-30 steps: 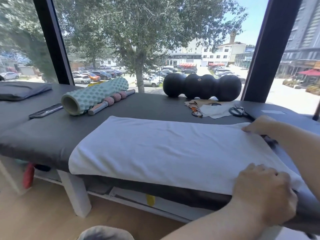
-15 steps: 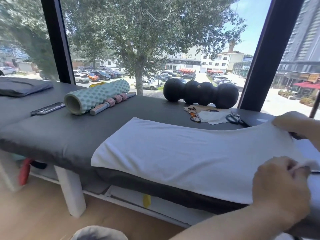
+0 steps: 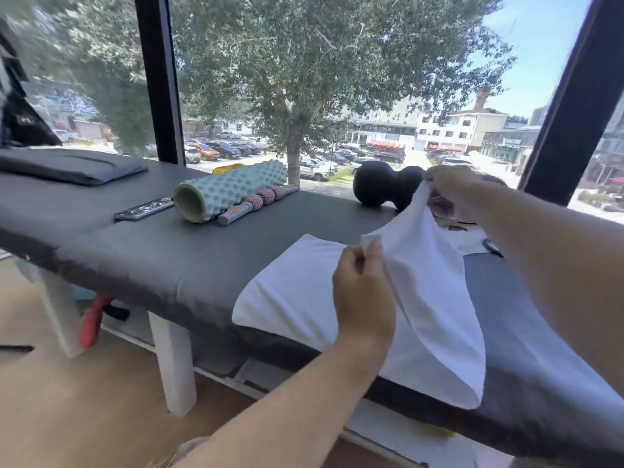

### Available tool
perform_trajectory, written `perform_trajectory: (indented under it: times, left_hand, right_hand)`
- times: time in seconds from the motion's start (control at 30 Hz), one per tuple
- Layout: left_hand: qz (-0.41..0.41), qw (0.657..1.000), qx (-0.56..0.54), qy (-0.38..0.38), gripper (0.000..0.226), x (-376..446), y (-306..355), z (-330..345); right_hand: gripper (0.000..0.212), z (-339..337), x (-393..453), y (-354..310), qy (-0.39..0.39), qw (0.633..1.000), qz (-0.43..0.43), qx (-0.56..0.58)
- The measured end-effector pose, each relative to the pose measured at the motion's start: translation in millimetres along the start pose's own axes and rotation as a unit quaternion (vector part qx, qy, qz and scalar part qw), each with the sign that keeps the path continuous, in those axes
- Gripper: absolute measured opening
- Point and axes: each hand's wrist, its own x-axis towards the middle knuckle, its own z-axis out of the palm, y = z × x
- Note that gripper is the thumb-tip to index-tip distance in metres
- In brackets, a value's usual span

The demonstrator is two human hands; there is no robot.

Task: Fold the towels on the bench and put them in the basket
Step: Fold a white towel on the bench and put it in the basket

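A white towel [image 3: 290,292] lies on the dark padded bench [image 3: 169,261], its left half flat. Its right end is lifted off the bench and carried leftward over the flat part, hanging as a loose fold [image 3: 435,298]. My left hand [image 3: 363,292] pinches the near corner of that lifted end above the towel's middle. My right hand [image 3: 452,189] pinches the far corner higher up, in front of the black roller. No basket is in view.
At the bench's back stand a teal foam roller [image 3: 229,190], a pink massage stick [image 3: 256,206], a phone [image 3: 143,210] and a black peanut roller [image 3: 381,187]. A dark folded pad [image 3: 71,167] lies far left. Scissors and paper are partly hidden behind my right arm.
Both hands have lifted the towel's right end off the bench and swung it left over the flat half. The view has shifted right.
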Motion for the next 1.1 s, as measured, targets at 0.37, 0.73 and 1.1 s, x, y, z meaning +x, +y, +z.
perform_trajectory:
  times: [0.37,0.73,1.1]
  left_hand:
    - [-0.025,0.997,-0.018,0.071,0.039,40,-21,-107]
    - [-0.095,0.983,0.100,0.118,0.036,47,-28,-165]
    - [-0.047,0.966,0.241,0.084,0.008,46,-38,-184]
  right_hand:
    - [0.014,153,3,21,-0.058,0.996,-0.054,-0.039]
    - [0.019,202,13,57,-0.216,0.956,-0.046,-0.192]
    - [0.013,185,45,87,-0.111,0.934,-0.155,-0.302]
